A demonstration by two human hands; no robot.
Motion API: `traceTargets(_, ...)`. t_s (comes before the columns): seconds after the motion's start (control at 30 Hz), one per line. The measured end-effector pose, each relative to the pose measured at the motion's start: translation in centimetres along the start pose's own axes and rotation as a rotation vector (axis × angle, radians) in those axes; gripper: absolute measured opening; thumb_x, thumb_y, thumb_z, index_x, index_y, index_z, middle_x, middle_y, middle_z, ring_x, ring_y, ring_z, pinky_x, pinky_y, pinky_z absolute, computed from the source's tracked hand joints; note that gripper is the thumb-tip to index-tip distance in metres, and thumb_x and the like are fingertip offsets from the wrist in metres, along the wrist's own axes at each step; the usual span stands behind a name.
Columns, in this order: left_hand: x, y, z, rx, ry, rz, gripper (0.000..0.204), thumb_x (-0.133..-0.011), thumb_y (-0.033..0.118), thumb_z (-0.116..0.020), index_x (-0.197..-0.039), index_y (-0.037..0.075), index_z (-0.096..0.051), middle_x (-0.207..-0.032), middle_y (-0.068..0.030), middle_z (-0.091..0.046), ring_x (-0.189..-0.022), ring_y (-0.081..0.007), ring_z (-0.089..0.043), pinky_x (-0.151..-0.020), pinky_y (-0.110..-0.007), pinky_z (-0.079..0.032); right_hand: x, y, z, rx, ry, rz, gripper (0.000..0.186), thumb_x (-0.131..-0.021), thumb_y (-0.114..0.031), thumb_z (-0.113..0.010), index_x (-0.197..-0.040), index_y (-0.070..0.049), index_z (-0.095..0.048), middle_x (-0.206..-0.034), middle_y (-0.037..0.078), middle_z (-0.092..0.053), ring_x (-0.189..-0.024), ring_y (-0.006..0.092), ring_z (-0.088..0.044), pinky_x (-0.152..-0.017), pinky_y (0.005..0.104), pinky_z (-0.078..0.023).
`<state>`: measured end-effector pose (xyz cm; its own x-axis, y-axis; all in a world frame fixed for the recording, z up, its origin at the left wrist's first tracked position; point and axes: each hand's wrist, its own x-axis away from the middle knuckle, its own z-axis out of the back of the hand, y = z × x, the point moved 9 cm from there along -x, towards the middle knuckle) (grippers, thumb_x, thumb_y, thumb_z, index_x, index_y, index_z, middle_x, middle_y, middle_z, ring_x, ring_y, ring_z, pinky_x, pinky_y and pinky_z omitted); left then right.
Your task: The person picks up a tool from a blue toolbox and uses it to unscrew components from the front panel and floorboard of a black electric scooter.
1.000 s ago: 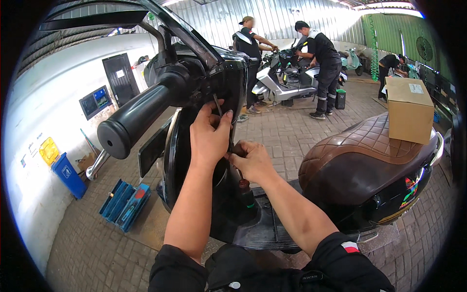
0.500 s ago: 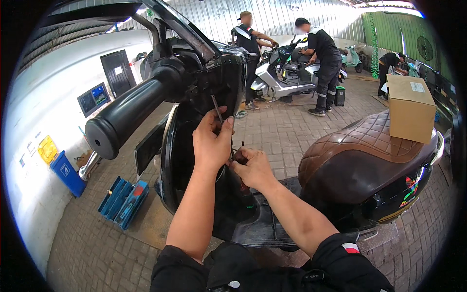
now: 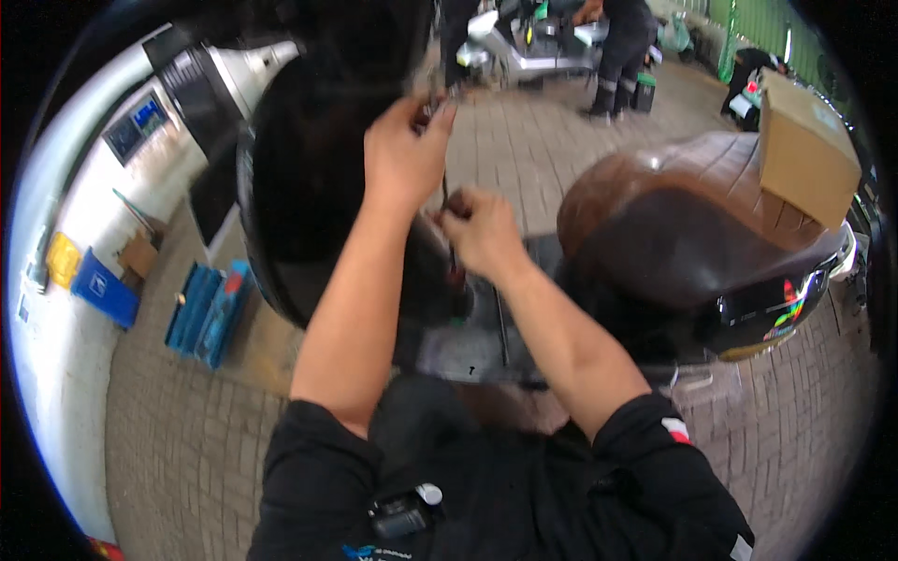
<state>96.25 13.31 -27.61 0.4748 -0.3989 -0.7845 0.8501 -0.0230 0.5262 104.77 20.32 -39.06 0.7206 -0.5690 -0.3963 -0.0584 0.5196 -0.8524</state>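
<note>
My left hand [image 3: 407,154] is raised beside the black front panel [image 3: 318,187] of a scooter. Its fingers are closed in a pinch, and blur hides what is in them. Lower and to the right, my right hand [image 3: 486,234] is also closed, thumb against fingers. A thin dark strand [image 3: 445,190] runs down between the two hands; I cannot tell whether it is a cable or a rod. Below them lies the scooter's black footboard [image 3: 458,353]. Over it shows a small black screw-like piece [image 3: 470,371], apart from both hands; whether it rests there is unclear.
On the right, a cardboard box [image 3: 804,154] sits tilted in view on the brown quilted seat [image 3: 599,201]. An open blue toolbox [image 3: 208,313] lies on the paving at left, near a blue bin [image 3: 105,288]. Other people stand at a grey scooter [image 3: 543,61] farther back.
My view has tipped downward, so the handlebar grip is out of sight and more of my shirt shows. Both hands sit higher in the picture. The small screw-like piece now shows over the footboard.
</note>
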Motion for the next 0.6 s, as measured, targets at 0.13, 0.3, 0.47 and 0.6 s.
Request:
traceTargets(0.13, 3.3, -0.4, -2.8, 0.096, -0.113, 0.060, 0.035, -0.088, 0.018, -0.067, -0.119, 0.001, -0.062, -0.093, -0.0063, -0.065, -0.068, -0.0098, -0.059, -0.060, -0.024, -0.048, 1.2, 6.2, 2.3, 0.013, 0.058, -0.129, 0.032, -0.082, -0.029, -0.070, -0.086, 0.003, -0.067, -0.071, 0.019, -0.067, -0.066, 0.0264, -0.068, -0.065, 0.0368, -0.050)
traceTargets(0.3, 9.0, -1.5, -3.1, 0.272, -0.304, 0.095, 0.035, -0.089, 0.009, -0.062, -0.123, -0.001, -0.058, -0.101, -0.0063, -0.063, -0.075, -0.0084, -0.056, -0.067, -0.022, -0.046, 3.4, 9.2, 5.2, 0.029, 0.106, -0.109, 0.033, -0.084, -0.030, -0.068, -0.091, 0.002, -0.070, -0.072, 0.016, -0.068, -0.063, 0.0217, -0.066, -0.062, 0.0330, -0.050)
traceTargets(0.47, 16.8, -4.1, -4.9, 0.321, -0.620, 0.125, 0.026, -0.082, 0.010, -0.068, -0.107, 0.002, -0.067, -0.082, -0.0039, -0.065, -0.068, -0.0083, -0.056, -0.062, -0.024, -0.046, 5.8, 11.4, 6.9, -0.090, -0.010, -0.241, 0.032, -0.091, -0.029, -0.060, -0.100, 0.000, -0.070, -0.073, 0.009, -0.068, -0.061, 0.0118, -0.060, -0.059, 0.0275, -0.048)
traceTargets(0.6, 24.4, -9.1, -8.2, 0.293, -0.975, 0.446, 0.018, -0.083, 0.015, -0.069, -0.095, 0.000, -0.070, -0.083, -0.0095, -0.069, -0.070, -0.0139, -0.061, -0.064, -0.028, -0.049, 7.6, 17.6, 4.9, -0.142, -0.145, -0.429, 0.034, -0.098, -0.028, -0.048, -0.105, 0.000, -0.067, -0.074, 0.007, -0.065, -0.055, 0.0111, -0.054, -0.054, 0.0285, -0.046)
